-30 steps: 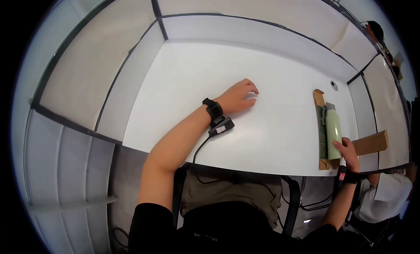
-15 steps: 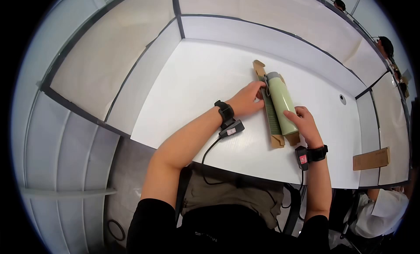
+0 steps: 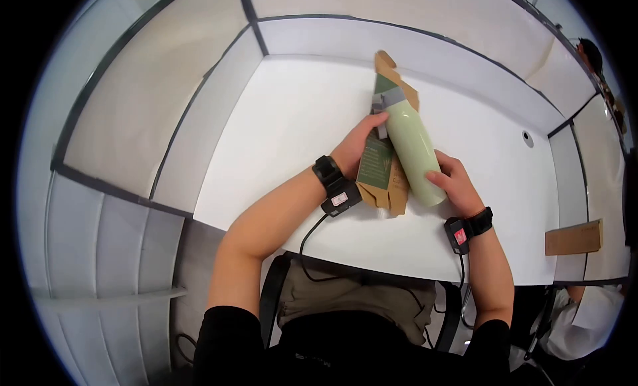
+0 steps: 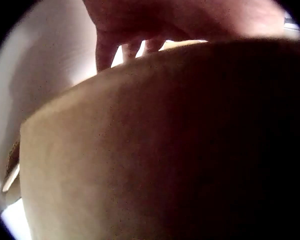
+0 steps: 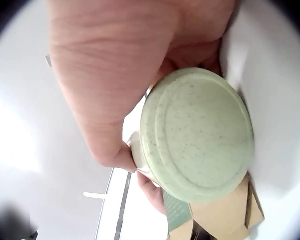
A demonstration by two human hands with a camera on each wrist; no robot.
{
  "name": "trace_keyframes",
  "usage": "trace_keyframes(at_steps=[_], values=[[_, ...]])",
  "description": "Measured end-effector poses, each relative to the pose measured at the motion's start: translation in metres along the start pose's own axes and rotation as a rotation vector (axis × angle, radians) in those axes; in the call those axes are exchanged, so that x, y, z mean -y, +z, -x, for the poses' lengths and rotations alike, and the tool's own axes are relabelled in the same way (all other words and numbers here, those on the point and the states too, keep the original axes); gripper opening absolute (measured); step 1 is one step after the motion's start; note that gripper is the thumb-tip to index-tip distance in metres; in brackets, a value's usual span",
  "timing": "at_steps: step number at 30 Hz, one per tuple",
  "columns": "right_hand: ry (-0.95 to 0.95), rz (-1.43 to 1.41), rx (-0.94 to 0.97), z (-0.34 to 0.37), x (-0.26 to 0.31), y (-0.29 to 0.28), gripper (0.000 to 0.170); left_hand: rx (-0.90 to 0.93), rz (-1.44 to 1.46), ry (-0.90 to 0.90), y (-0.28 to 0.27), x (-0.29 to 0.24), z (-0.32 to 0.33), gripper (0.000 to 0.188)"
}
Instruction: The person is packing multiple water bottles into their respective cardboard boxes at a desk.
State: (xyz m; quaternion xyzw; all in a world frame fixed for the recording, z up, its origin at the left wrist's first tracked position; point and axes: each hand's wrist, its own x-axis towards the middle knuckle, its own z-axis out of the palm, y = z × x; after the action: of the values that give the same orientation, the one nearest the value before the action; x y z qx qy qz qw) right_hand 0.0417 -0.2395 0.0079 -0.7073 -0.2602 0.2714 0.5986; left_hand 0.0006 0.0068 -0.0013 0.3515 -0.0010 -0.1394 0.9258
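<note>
A pale green bottle [image 3: 415,147] with a grey cap [image 3: 390,98] lies slanted over an open cardboard box [image 3: 375,163] printed in green. My right hand [image 3: 460,183] grips the bottle near its base, thumb on top. In the right wrist view the speckled bottle base [image 5: 205,135] faces the camera, with the box below it. My left hand [image 3: 352,147] holds the box from its left side, its thumb by the bottle's neck and grey strap. Brown cardboard [image 4: 105,150] fills most of the left wrist view, hiding the lower parts of the left fingers.
A brown cardboard piece [image 3: 573,238] stands at the right edge of the white table [image 3: 492,233]. Low partition panels [image 3: 412,50] enclose the back and sides. A round cable hole [image 3: 528,139] is at the right. Another person's white clothing [image 3: 598,319] shows beyond the right panel.
Bottle and box moved from the right side to the middle, between both hands. The left hand took hold of the box; bottle and box are now turned and tilted, with the cap toward the left hand.
</note>
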Motion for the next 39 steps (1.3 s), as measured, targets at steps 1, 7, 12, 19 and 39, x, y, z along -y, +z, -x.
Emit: trace_keyframes(at_steps=[1,7,12,19,39], values=[[-0.012,-0.03,-0.008,0.001,0.001,0.002,0.043,-0.045,-0.031,0.016,0.004,0.004,0.0,0.054],[-0.023,-0.121,-0.003,0.002,-0.009,-0.003,0.042,0.014,0.068,0.006,0.009,0.003,-0.001,0.068],[0.022,-0.277,0.014,0.005,-0.01,-0.002,0.047,-0.028,0.0,0.043,0.015,0.008,0.001,0.07],[-0.026,-0.736,-0.031,0.007,-0.022,-0.001,0.05,-0.09,-0.194,0.106,-0.001,0.007,-0.003,0.048],[-0.1,-0.099,-0.589,-0.003,-0.015,-0.036,0.063,-0.325,-0.175,0.104,-0.022,-0.005,-0.014,0.044]])
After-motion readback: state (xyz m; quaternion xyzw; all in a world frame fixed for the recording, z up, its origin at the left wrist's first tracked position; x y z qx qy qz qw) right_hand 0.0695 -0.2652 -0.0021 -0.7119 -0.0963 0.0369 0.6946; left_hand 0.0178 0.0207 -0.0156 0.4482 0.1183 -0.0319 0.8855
